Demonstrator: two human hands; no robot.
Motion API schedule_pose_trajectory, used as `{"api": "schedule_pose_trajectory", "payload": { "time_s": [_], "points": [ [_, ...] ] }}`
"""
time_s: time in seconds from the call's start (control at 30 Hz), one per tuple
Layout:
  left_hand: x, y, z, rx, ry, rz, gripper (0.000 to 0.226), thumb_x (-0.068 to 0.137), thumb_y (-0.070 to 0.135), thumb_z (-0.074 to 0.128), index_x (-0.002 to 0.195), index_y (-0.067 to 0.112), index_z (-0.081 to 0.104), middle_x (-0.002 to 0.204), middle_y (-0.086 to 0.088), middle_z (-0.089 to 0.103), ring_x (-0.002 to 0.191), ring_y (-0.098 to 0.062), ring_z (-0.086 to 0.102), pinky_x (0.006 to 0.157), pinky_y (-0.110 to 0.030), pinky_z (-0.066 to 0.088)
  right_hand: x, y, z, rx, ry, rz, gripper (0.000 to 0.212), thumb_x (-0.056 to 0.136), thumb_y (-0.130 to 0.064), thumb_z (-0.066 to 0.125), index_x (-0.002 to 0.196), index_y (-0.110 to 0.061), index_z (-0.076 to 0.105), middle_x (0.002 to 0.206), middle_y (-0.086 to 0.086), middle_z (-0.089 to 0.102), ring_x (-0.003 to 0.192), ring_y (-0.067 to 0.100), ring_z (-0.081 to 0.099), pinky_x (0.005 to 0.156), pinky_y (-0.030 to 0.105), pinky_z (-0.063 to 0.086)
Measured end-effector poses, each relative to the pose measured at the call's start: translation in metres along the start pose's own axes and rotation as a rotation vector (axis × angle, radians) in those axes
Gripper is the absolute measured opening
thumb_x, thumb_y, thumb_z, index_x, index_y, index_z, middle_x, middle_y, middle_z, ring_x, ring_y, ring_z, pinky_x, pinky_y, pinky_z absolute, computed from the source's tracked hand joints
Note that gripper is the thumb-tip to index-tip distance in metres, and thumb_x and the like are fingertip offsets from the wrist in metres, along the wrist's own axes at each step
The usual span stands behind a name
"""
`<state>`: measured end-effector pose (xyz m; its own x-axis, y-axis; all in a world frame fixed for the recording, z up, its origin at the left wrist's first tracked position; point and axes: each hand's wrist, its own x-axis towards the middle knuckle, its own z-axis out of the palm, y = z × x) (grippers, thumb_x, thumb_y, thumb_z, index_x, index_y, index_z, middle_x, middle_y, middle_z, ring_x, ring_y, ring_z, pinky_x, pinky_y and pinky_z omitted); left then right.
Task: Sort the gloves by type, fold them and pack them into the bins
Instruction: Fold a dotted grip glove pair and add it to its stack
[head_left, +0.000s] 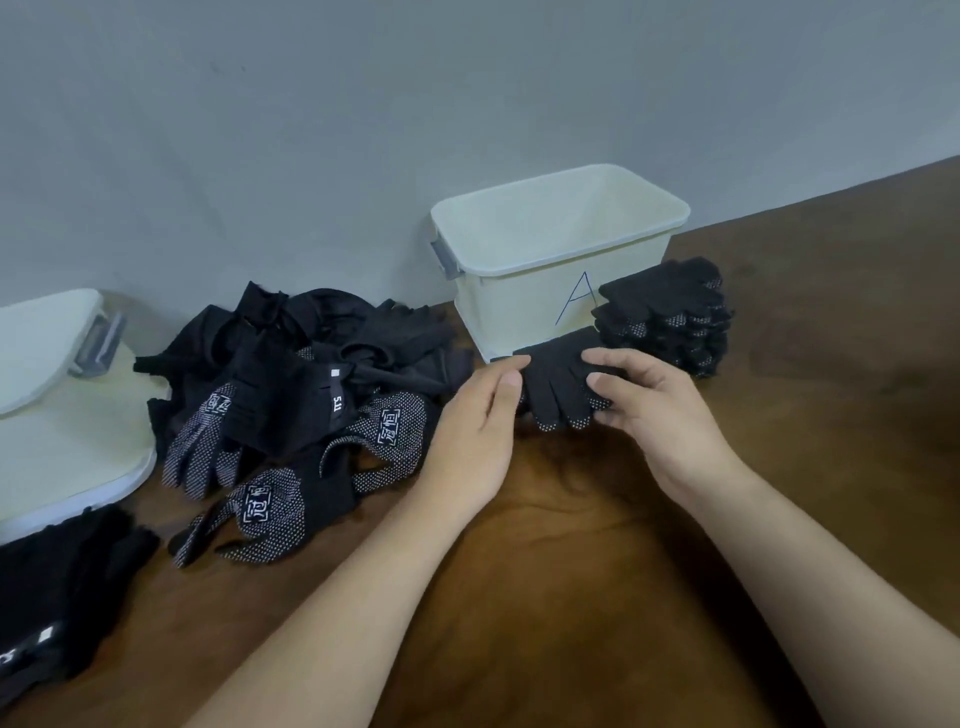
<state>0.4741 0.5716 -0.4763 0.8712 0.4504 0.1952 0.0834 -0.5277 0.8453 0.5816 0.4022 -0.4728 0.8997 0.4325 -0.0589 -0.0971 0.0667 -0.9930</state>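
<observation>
Both hands are on one black dotted glove (558, 382), right in front of bin A (524, 291). Its cuff end is up by the bin's front wall, touching or not, can't tell. Left hand (475, 431) pinches the glove's left edge btw thumb and fingertips. Right hand (662, 415) grips the right edge, thumb on top, fingers curled under. The glove's fingers point away from bin A toward the person, w/ white grip dots showing at the tips.

Bin A is the cream tub w/ an "A" drawn on the front and a grey latch on its left end. It sits on the brown wood bench (831, 441), up against the grey wall (311, 130).

A folded stack (670, 317) of the same dotted gloves sits just beside bin A's front right corner. Left of bin A there's a messy pile (311, 374) of unsorted black gloves, some dotted w/ a white logo patch, some plain w/ a small tag. Well apart from bin A, further left, is a second cream bin (78, 447), cut off by the frame edge. More dark gloves (57, 587) lie far left of bin A too, nearer the person.
</observation>
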Motion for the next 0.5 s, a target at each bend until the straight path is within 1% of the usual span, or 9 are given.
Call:
{"api": "schedule_pose_trajectory", "payload": {
  "time_s": [0.07, 0.17, 0.23, 0.27, 0.3, 0.33, 0.4, 0.43, 0.5],
  "points": [
    [0.014, -0.007, 0.009, 0.123, 0.008, 0.045, 0.043, 0.115, 0.043, 0.033, 0.147, 0.033, 0.060, 0.147, 0.017, 0.059, 0.137, -0.003, 0.047, 0.120, -0.030, 0.035, 0.011, 0.003, 0.004, -0.049, 0.049, -0.012, 0.027, 0.101, -0.010, 0.070, 0.121, -0.028, 0.077, 0.115, -0.009, 0.079, 0.106, 0.013, 0.075, 0.082, 0.028, 0.057],
    [0.021, -0.015, 0.017, 0.261, 0.020, 0.065, 0.045, 0.114, 0.048, 0.030, 0.146, 0.035, 0.059, 0.143, 0.016, 0.061, 0.137, -0.007, 0.043, 0.119, -0.035, 0.034, 0.019, 0.011, 0.006, -0.144, 0.120, -0.050, 0.032, 0.100, -0.015, 0.072, 0.124, -0.034, 0.075, 0.110, -0.015, 0.079, 0.096, 0.012, 0.075, 0.081, 0.027, 0.059],
    [0.020, -0.017, 0.018, 0.312, 0.032, 0.077, 0.052, 0.111, 0.054, 0.026, 0.146, 0.036, 0.059, 0.141, 0.016, 0.062, 0.138, -0.008, 0.043, 0.118, -0.036, 0.033, 0.022, 0.017, 0.006, -0.216, 0.140, -0.066, 0.034, 0.099, -0.020, 0.073, 0.127, -0.038, 0.074, 0.102, -0.012, 0.080, 0.088, 0.018, 0.075, 0.078, 0.028, 0.062],
    [0.020, -0.017, 0.019, 0.330, 0.029, 0.080, 0.055, 0.109, 0.056, 0.023, 0.146, 0.036, 0.059, 0.141, 0.017, 0.062, 0.138, -0.007, 0.043, 0.119, -0.035, 0.032, 0.024, 0.018, 0.006, -0.258, 0.149, -0.069, 0.034, 0.099, -0.023, 0.073, 0.128, -0.040, 0.073, 0.098, -0.007, 0.080, 0.083, 0.023, 0.073, 0.078, 0.031, 0.063],
    [0.020, -0.018, 0.019, 0.358, 0.021, 0.082, 0.058, 0.108, 0.058, 0.021, 0.147, 0.036, 0.058, 0.141, 0.017, 0.061, 0.138, -0.007, 0.042, 0.119, -0.035, 0.030, 0.025, 0.020, 0.006, -0.291, 0.157, -0.071, 0.034, 0.098, -0.026, 0.074, 0.129, -0.041, 0.072, 0.094, -0.005, 0.080, 0.074, 0.026, 0.069, 0.076, 0.030, 0.062],
    [0.020, -0.019, 0.020, 0.393, 0.009, 0.082, 0.059, 0.107, 0.058, 0.019, 0.148, 0.036, 0.057, 0.141, 0.018, 0.061, 0.138, -0.007, 0.042, 0.120, -0.035, 0.028, 0.026, 0.021, 0.006, -0.314, 0.161, -0.071, 0.034, 0.098, -0.027, 0.074, 0.129, -0.040, 0.072, 0.086, -0.004, 0.079, 0.064, 0.022, 0.063, 0.072, 0.024, 0.059],
    [0.020, -0.021, 0.021, 0.460, -0.009, 0.086, 0.062, 0.106, 0.060, 0.017, 0.149, 0.037, 0.055, 0.142, 0.017, 0.060, 0.139, -0.007, 0.040, 0.121, -0.034, 0.025, 0.025, 0.023, 0.006, -0.360, 0.168, -0.077, 0.034, 0.099, -0.027, 0.073, 0.132, -0.038, 0.071, 0.066, -0.005, 0.071, 0.053, 0.011, 0.053, 0.059, 0.014, 0.049],
    [0.020, -0.022, 0.023, 0.479, -0.013, 0.088, 0.063, 0.106, 0.061, 0.017, 0.150, 0.036, 0.054, 0.142, 0.016, 0.059, 0.139, -0.007, 0.040, 0.122, -0.034, 0.024, 0.025, 0.024, 0.005, -0.387, 0.172, -0.082, 0.035, 0.099, -0.027, 0.072, 0.133, -0.036, 0.071, 0.062, -0.005, 0.068, 0.051, 0.009, 0.050, 0.055, 0.013, 0.046],
    [0.021, -0.024, 0.026, 0.516, -0.020, 0.089, 0.063, 0.106, 0.061, 0.017, 0.152, 0.036, 0.051, 0.145, 0.014, 0.058, 0.142, -0.008, 0.037, 0.123, -0.035, 0.022, 0.023, 0.023, 0.004, -0.447, 0.166, -0.099, 0.036, 0.100, -0.029, 0.071, 0.136, -0.035, 0.070, 0.061, -0.003, 0.067, 0.048, 0.007, 0.048, 0.052, 0.014, 0.045]
  ]
}}
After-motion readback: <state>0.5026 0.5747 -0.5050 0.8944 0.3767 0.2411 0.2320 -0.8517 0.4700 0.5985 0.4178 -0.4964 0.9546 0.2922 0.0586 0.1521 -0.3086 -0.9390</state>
